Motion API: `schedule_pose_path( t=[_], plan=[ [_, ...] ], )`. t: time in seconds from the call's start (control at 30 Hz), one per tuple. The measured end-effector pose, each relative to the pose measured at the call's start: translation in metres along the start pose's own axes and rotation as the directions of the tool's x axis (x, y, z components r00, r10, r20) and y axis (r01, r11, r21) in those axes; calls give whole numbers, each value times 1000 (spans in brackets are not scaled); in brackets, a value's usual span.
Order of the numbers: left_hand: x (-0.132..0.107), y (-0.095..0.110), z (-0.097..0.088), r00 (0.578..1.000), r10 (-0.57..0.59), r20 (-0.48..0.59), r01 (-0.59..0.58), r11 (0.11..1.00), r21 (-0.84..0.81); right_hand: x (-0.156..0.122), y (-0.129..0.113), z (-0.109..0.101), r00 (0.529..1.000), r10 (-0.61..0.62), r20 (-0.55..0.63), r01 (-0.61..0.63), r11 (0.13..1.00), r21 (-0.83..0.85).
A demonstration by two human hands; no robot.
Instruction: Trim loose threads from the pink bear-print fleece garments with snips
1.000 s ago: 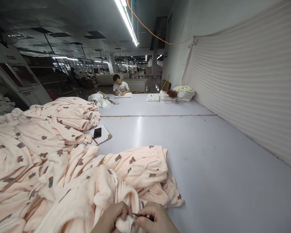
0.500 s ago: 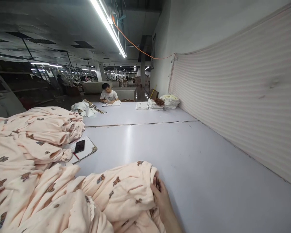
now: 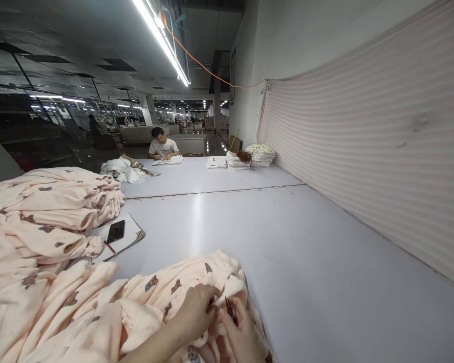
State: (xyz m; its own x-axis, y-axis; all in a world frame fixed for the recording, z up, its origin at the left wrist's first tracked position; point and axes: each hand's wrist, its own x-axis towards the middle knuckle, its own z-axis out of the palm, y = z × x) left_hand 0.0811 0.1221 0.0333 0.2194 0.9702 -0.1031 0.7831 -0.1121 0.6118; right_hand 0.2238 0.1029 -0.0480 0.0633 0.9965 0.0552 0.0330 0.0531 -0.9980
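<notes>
A peach fleece garment (image 3: 174, 290) printed with small brown bears lies bunched on the white table (image 3: 287, 242) in front of me. My left hand (image 3: 194, 312) pinches a fold of this fleece near its right edge, fingers closed on the cloth. My right hand (image 3: 240, 335) sits just beside it, closed around a small dark thread snipper (image 3: 230, 310) whose blades point up at the pinched fold. Both hands touch the garment at the bottom of the view.
A big heap of the same bear-print fleece (image 3: 41, 212) fills the left side. A black phone (image 3: 115, 231) lies on a clipboard (image 3: 126, 239) with a red pen. Far along the table a seated person (image 3: 162, 146), white cloth (image 3: 124, 171) and folded stacks (image 3: 261, 155). A striped fabric sheet (image 3: 382, 151) hangs at right.
My left hand has come back into view and pinched the fleece beside the right hand. The right hand shifted from the garment's edge to meet it. The head camera has swung slightly.
</notes>
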Motion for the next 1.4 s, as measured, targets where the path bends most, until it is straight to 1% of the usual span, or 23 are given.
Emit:
schedule_pose_path(
  t=[0.03,0.1,0.17,0.23,0.3,0.37,0.47,0.53,0.63,0.73,0.83,0.9,1.0,1.1,1.17,1.23,1.3,1.33,1.37,1.4],
  plan=[
    [-3,-2,2,1000,-4,-14,3,1000,-9,2,-4,-1,1000,2,-28,-2,1000,-1],
    [-9,-2,4,999,2,-38,-3,999,-49,8,-12,-3,996,-42,-76,38,997,-63],
    [-12,0,3,998,-2,-56,-5,992,-123,15,-17,-5,992,-106,-73,97,988,-118],
    [-14,3,-2,997,-32,-76,14,973,-232,21,-19,-6,988,-148,-36,142,980,-139],
    [-15,5,-8,995,-84,-61,54,922,-385,24,-20,-7,988,-146,-43,139,981,-134],
    [-15,3,-12,989,-145,14,128,820,-558,23,-22,-8,990,-131,-53,124,984,-127],
    [-15,-3,-15,961,-228,157,265,589,-763,14,-28,-10,994,-111,-16,108,983,-147],
    [-16,-7,-16,943,-249,222,313,434,-844,7,-33,-11,989,-133,56,141,974,-176],
    [-18,-11,-17,936,-224,273,325,244,-914,-1,-37,-12,969,-216,116,238,944,-230],
    [-21,-11,-20,934,-196,297,324,121,-938,-1,-41,-12,963,-238,125,267,903,-338],
    [-23,-12,-21,927,-201,317,335,62,-940,2,-48,-10,963,-216,164,265,875,-406],
    [-24,-14,-20,928,-199,317,332,48,-942,3,-55,-8,963,-206,175,262,873,-412],
    [-24,-17,-18,934,-179,308,322,54,-945,2,-60,-6,959,-225,173,278,868,-412],
    [-25,-18,-18,938,-164,304,321,88,-943,1,-57,-5,954,-261,150,300,872,-387],
    [-27,-17,-19,942,-159,295,317,134,-939,2,-52,-5,958,-269,104,288,884,-368],
    [-30,-14,-21,950,-161,268,298,212,-931,3,-48,-7,966,-257,29,247,882,-400],
    [-35,-11,-24,961,-175,216,264,330,-906,4,-45,-9,971,-239,-7,210,866,-453],
    [-38,-10,-25,966,-189,175,237,386,-891,4,-44,-10,972,-235,6,210,858,-469],
    [-41,-8,-27,972,-211,105,194,464,-864,3,-44,-10,971,-233,43,226,851,-474],
    [-46,-8,-27,971,-239,-1,140,570,-809,1,-44,-11,968,-233,91,248,846,-471]
  ],
)
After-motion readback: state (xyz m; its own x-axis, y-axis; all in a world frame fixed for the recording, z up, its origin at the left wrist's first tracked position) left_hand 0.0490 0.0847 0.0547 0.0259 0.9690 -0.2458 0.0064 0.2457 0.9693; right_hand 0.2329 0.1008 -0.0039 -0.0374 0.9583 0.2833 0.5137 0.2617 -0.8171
